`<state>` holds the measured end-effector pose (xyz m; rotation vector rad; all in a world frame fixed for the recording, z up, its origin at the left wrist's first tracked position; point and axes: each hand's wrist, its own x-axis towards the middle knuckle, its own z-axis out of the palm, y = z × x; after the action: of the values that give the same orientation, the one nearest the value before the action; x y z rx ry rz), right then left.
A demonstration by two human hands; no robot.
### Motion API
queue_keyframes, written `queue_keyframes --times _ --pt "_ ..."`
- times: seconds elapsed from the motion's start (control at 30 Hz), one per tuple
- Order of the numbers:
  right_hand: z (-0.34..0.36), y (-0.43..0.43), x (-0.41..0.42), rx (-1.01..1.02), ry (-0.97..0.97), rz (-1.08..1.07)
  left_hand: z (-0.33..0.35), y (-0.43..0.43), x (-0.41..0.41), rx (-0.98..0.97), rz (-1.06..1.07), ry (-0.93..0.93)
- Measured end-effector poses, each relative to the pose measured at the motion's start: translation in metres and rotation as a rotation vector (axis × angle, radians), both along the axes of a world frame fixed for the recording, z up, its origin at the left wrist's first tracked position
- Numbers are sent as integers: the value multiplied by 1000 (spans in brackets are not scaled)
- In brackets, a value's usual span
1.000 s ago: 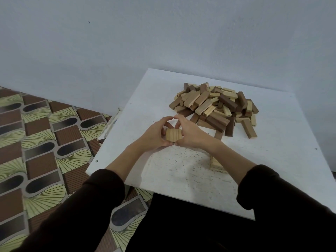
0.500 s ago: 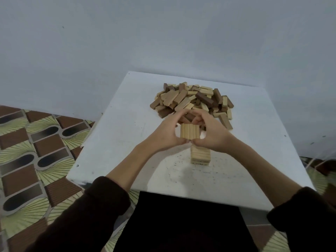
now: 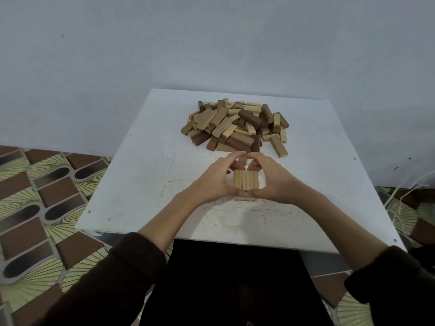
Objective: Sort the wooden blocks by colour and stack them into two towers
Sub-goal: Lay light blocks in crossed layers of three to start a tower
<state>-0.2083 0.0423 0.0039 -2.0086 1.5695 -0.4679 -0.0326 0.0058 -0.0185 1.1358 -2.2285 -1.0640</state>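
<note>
Two hands are closed around a row of light blocks (image 3: 246, 183) near the middle of the white table (image 3: 141, 184). The row is framed on the left by the left hand (image 3: 213, 182) and on the right by the right hand (image 3: 274, 182). Both thumbs are pressed to its near edge and the curled index fingers meet over its far edge. The blocks are laid side by side with their long sides running near to far; the exact count cannot be told. The row is held directly above a low stack of light blocks (image 3: 244, 198), of which only a strip shows below the thumbs. Whether row and stack touch cannot be told.

A loose pile of mixed light and dark blocks (image 3: 235, 124) is heaped on the far half of the table, just beyond the fingertips. Dark sleeves (image 3: 131, 260) are worn to the forearms. Patterned floor tiles (image 3: 47, 184) are seen on the left, and a pale cord (image 3: 404, 191) on the right.
</note>
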Motion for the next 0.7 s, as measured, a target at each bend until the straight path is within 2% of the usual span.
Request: queue_keyframes --times 0.7 --pt "-1 5 -11 21 9 22 -8 -2 1 3 -1 -15"
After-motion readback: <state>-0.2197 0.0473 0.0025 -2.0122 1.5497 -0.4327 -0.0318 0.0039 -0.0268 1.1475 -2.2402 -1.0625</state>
